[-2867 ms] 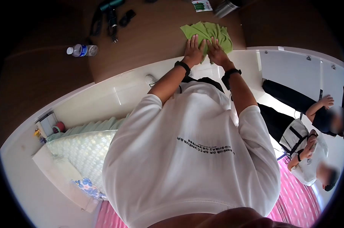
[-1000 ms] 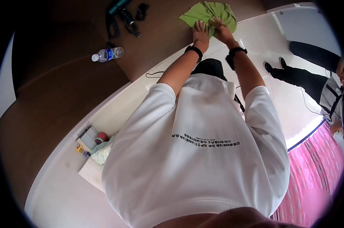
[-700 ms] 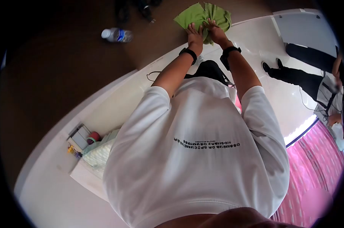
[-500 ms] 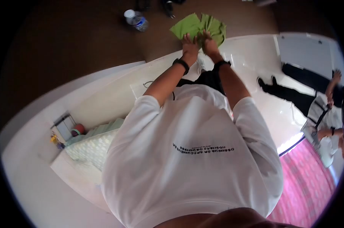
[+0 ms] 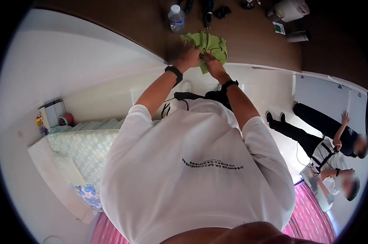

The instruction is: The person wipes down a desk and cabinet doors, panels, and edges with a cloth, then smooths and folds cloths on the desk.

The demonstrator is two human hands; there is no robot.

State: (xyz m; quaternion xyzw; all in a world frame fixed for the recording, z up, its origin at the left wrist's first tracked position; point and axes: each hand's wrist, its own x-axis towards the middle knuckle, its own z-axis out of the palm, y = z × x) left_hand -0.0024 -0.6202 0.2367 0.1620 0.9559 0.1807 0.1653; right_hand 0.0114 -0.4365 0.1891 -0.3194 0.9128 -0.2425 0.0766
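Observation:
A bunched green cloth [image 5: 213,44] lies at the front edge of the brown table [image 5: 249,49], part of it hanging over the edge. My left hand [image 5: 188,57] is on its left side, fingers bent into the fabric and slightly blurred. Gripping the folds from the near right is my right hand [image 5: 213,66], its fingertips partly hidden in the cloth. Just beyond the cloth stands a clear plastic bottle [image 5: 176,20] with a white cap.
Farther back lie a black cable-like item [image 5: 208,14] and small dark objects. To the right are a paper roll [image 5: 293,10] and a metallic cylinder [image 5: 298,36]. A patterned bed [image 5: 82,146] is at left. Two people [image 5: 326,146] stand at right, near pink curtains [image 5: 314,215].
The view has swung, bringing more of the table's right side into sight. Both hands and the cloth have shifted left and nearer the bottle; the cloth is more bunched.

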